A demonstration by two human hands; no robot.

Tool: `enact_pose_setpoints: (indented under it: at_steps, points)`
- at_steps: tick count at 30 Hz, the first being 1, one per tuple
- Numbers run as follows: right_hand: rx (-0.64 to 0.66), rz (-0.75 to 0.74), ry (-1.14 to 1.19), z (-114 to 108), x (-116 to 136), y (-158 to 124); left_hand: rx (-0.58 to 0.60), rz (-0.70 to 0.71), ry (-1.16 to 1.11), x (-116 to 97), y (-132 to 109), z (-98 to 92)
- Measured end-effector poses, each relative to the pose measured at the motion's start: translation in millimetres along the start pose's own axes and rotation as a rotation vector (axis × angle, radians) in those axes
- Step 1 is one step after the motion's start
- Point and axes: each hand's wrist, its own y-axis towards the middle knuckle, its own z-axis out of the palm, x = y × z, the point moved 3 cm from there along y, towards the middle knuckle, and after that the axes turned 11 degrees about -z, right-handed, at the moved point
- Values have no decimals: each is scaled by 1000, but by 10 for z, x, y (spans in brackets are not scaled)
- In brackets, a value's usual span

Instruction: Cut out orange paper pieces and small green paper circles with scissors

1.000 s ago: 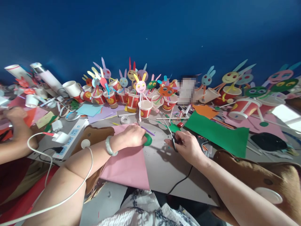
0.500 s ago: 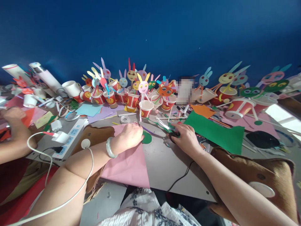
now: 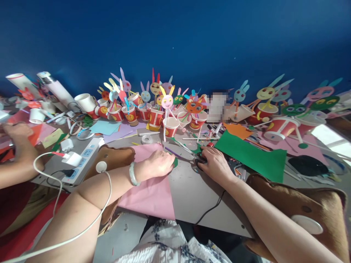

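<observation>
My left hand [image 3: 159, 163] is closed, its fingertips on a small rounded piece of green paper [image 3: 176, 163]. Most of that piece is hidden under the hand. Beneath my left wrist, which wears a pale bangle, a pink paper sheet [image 3: 149, 197] covers the table. My right hand [image 3: 215, 161] is low over the table with its fingers round the dark handles of a pair of scissors [image 3: 189, 150]. The blades point away to the left, near a purple strip [image 3: 172, 151]. Some of the fingers are hidden from me.
Paper cups with rabbit-faced figures [image 3: 170, 126] line the back. A green sheet [image 3: 252, 155] lies right of my right hand. On the left are a power strip [image 3: 85, 157], a white cable and another person's hand [image 3: 18, 135]. Brown cushions [image 3: 296, 204] lie under both forearms.
My left hand has shifted right and covers more of the green piece. The scissors lie lower and flatter, and the right fingers reach further over the handles.
</observation>
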Motion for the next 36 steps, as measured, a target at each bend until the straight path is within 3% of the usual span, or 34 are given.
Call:
enact_pose_setpoints:
  at_steps: [14, 18, 24, 36]
  points:
    - [26, 60, 3, -10, -61, 33, -18, 14, -28, -97, -46, -170]
    - [25, 75, 27, -18, -59, 30, 26, 8, -79, -112, 23, -66]
    - [40, 84, -11, -15, -72, 33, -35, 48, -148, -110, 88, 114]
    - [-32, 38, 72, 105, -133, 12, -41, 61, -165, -97, 99, 111]
